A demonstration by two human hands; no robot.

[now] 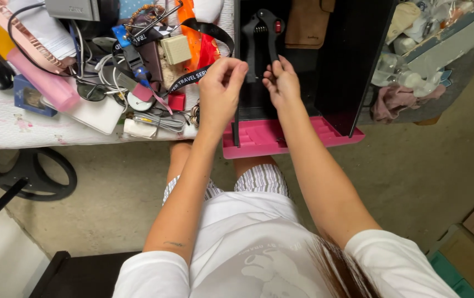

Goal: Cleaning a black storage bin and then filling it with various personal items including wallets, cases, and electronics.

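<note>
While upright, black hand gripper [263,41] touches right fingers [274,70].

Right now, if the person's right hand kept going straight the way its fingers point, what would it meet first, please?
The right hand already touches the black hand-grip tool; beyond that, likely the brown pouch inside the black box, though depth is unclear.

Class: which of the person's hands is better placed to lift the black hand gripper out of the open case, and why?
Right. The right hand already touches the hand gripper's handle; the left hand sits beside it, fingers pinched together, apparently off the tool.
</note>
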